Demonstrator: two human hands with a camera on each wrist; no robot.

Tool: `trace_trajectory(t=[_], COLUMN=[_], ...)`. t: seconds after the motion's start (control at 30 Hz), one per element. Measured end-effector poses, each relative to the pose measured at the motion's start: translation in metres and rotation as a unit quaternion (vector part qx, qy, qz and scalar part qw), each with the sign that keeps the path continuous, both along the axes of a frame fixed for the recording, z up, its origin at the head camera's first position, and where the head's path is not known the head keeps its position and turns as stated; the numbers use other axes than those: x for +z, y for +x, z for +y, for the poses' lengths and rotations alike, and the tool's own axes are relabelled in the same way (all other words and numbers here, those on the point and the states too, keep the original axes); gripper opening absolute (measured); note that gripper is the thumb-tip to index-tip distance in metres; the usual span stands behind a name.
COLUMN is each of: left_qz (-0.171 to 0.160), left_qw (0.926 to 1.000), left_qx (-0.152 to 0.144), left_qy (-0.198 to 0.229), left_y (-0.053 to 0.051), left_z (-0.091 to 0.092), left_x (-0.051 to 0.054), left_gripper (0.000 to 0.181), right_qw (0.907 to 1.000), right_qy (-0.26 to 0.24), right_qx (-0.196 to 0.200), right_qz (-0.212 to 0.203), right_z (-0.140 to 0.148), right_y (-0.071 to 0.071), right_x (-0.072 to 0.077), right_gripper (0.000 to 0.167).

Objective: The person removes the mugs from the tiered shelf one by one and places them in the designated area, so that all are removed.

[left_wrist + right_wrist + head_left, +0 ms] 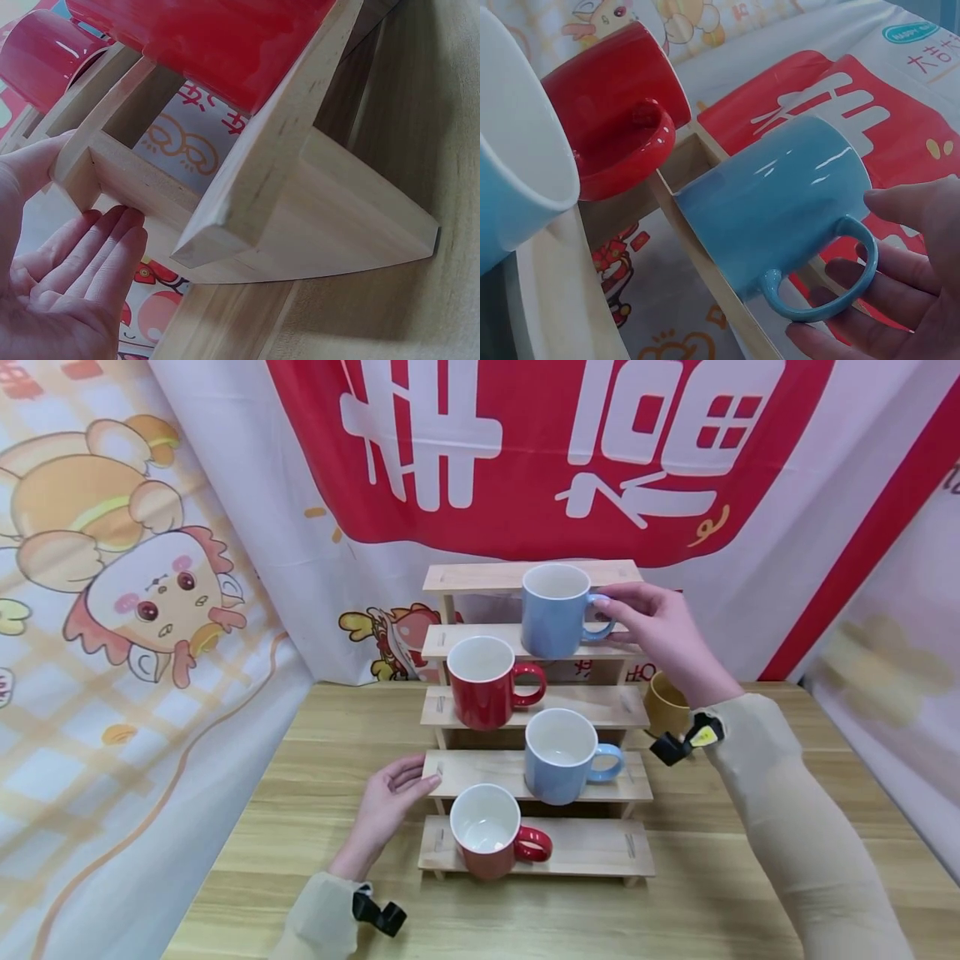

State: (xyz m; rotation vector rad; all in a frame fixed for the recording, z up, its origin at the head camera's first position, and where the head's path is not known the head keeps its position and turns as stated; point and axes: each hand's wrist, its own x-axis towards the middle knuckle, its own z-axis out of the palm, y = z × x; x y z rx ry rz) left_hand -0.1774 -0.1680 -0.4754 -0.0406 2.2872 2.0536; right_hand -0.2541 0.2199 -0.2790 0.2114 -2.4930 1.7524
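Two-handed, we reach the wooden rack [592, 845].
Left hand [386, 802] pinches its edge; right hand [660, 627], half-curled, grip unclear, is at the upper blue mug [553, 620], upright, handle [802, 313] rightward.

R hand [651, 617] up fwd, L hand [381, 806] lower.

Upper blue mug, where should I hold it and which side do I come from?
Probably best by the handle, from the right: it sticks out that way, on the side away from the upper red mug, and the right hand is there. The upper blue mug stands upright, and its round, glossy body looks harder to grip than that slim loop.
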Motion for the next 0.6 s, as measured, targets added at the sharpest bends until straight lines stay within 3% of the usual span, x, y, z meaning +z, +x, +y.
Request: trace_trajectory(t=[0.27,0.6], left_qz=[0.001,-0.002], left_qw=[1.0000,1.0000], left_qx=[-0.003,-0.004], left_qy=[0.002,0.000], left_y=[0.000,0.000], left_z=[0.000,0.001], left_x=[0.001,0.000], left_gripper=[0.056,0.058], right_qw=[0.9995,0.9987], right_qy=[-0.016,-0.030], right_qx=[0.014,0.022], right_qz=[-0.023,-0.035], right_z=[-0.001,-0.001], right_y=[-0.013,-0.015], right_x=[-0.002,-0.004], right_gripper=[0.053,0.051])
